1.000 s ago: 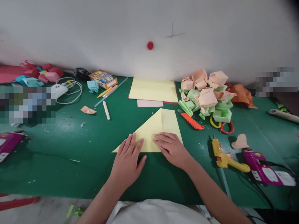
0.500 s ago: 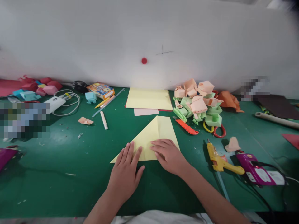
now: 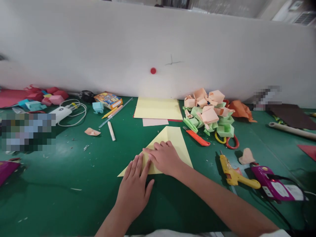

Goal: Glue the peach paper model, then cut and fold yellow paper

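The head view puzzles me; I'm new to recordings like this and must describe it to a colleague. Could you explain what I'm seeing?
There is no machine here: a person works with two bare hands. One camera, worn on the head, looks forward and down past the arms.

The left hand and right hand rest on a folded, pale yellow paper sheet; neither grips anything. It lies on a green tabletop.

Beyond it lies a flat, pale yellow rectangular sheet. To the right are a heap of peach and green folded-paper shapes, an orange-red cutter and a yellow glue gun.
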`<action>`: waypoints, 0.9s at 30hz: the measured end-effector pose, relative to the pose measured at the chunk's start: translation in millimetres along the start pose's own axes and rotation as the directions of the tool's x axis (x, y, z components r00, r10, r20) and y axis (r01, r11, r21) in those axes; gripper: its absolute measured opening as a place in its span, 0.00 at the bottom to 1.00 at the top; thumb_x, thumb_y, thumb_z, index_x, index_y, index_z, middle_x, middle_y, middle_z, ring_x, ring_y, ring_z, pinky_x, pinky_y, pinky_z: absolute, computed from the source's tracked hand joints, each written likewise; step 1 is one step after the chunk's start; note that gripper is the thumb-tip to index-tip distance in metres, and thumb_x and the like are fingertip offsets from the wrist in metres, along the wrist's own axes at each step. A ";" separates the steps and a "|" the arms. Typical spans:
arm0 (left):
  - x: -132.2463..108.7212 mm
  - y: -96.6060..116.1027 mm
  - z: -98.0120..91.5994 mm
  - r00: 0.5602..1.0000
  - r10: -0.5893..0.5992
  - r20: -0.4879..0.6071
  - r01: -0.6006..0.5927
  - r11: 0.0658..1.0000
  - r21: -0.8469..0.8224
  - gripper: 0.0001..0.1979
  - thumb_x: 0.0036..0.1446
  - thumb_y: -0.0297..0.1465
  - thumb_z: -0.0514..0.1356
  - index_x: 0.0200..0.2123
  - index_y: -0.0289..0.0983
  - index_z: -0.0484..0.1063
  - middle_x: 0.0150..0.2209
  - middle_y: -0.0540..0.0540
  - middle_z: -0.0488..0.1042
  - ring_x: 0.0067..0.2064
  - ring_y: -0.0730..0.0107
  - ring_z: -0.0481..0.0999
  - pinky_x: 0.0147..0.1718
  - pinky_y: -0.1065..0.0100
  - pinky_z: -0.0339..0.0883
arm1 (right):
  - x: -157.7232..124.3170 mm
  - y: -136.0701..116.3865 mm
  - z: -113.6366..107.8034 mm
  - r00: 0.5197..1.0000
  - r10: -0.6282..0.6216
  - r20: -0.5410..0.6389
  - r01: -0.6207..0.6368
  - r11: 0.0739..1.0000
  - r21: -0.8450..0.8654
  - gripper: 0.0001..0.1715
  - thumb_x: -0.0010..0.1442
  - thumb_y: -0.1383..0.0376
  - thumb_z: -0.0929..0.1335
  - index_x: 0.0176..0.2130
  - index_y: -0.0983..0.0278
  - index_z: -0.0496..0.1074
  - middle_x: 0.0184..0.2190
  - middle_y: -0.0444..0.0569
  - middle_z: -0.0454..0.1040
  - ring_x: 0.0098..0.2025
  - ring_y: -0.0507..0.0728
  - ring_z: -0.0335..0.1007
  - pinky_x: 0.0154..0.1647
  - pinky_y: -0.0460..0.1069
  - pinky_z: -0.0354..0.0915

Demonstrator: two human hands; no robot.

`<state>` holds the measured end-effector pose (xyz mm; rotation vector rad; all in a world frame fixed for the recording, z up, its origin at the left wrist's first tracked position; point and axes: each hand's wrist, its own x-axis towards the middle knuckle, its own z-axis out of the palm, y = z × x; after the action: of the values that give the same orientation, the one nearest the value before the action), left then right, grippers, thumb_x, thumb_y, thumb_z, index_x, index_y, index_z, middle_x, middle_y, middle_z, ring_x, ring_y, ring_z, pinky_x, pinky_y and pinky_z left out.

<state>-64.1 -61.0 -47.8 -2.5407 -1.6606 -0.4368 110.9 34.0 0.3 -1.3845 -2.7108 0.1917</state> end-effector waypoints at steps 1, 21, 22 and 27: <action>-0.1 0.0 -0.3 1.000 -0.005 0.001 0.005 1.000 -0.010 0.33 0.69 0.42 0.52 0.73 0.38 0.51 0.74 0.38 0.51 0.73 0.47 0.52 0.67 0.45 0.58 | 2.3 2.5 -0.5 1.000 0.004 0.002 -0.004 1.000 0.006 0.26 0.75 0.57 0.55 0.64 0.47 0.69 0.47 0.52 0.76 0.45 0.62 0.68 0.48 0.59 0.58; -1.4 -1.0 -1.5 1.000 -0.030 -0.004 0.030 0.999 0.035 0.33 0.69 0.42 0.53 0.74 0.47 0.48 0.74 0.43 0.53 0.72 0.48 0.56 0.63 0.46 0.65 | 28.6 77.3 11.9 0.904 0.410 -0.120 -0.404 0.912 0.069 0.24 0.73 0.56 0.57 0.60 0.38 0.72 0.45 0.49 0.71 0.46 0.62 0.67 0.50 0.60 0.60; -1.4 -0.7 -2.0 1.000 -0.030 0.002 0.030 0.999 0.036 0.33 0.69 0.42 0.52 0.74 0.46 0.48 0.74 0.43 0.52 0.73 0.49 0.55 0.64 0.46 0.64 | 27.7 77.4 13.8 0.904 0.409 -0.127 -0.403 0.913 0.070 0.24 0.73 0.56 0.57 0.61 0.38 0.71 0.45 0.49 0.71 0.46 0.62 0.67 0.51 0.60 0.60; -2.5 -0.2 -3.4 1.000 -0.021 0.005 0.021 0.997 0.071 0.34 0.69 0.42 0.52 0.74 0.44 0.48 0.74 0.43 0.52 0.73 0.49 0.55 0.64 0.48 0.64 | 26.9 80.5 20.3 0.887 0.431 -0.166 -0.426 0.902 0.064 0.25 0.74 0.58 0.57 0.62 0.44 0.71 0.45 0.51 0.72 0.47 0.63 0.67 0.50 0.59 0.60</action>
<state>-65.9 -63.8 -45.3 -2.4788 -1.6755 -0.3657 156.8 101.1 -31.4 -1.8794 -2.2200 0.1248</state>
